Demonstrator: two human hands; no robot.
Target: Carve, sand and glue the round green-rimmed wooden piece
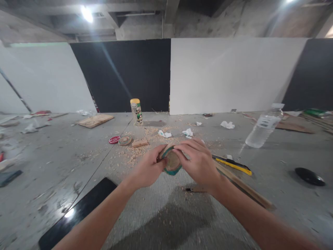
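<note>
1. We hold the round piece [173, 161] between our two hands, raised a little above the tabletop [145, 222]; it has a wood-coloured middle and a teal rim.
2. Our left hand [151, 166] is closed on the piece's left side, thumb on the near face and fingers curled around the edge, partly hidden.
3. Our right hand [199, 160] is bent in from the other side, its forefinger and thumb drawn close together at the upper right of the rim; the piece lies just left of those fingertips.
4. Beyond our left hand we see wood shavings [132, 157], a small wood block [140, 143], a second round piece [125, 140] lying flat and, touching or just beside it, a red disc [114, 139].
5. Farther beyond that hand stands a yellow-topped bottle [136, 113], with a flat board [95, 121] off to its left.
6. Nearer us, left of our left forearm, lies a black tablet [80, 211], partly covered by the arm.
7. Right of our right hand we have a yellow knife [235, 166] and a long wooden strip [244, 187]; well apart, farther right, are a black mouse [309, 176] and, beyond it, a clear bottle [265, 126].
8. Past our fingers lie crumpled tissues [164, 134].
</note>
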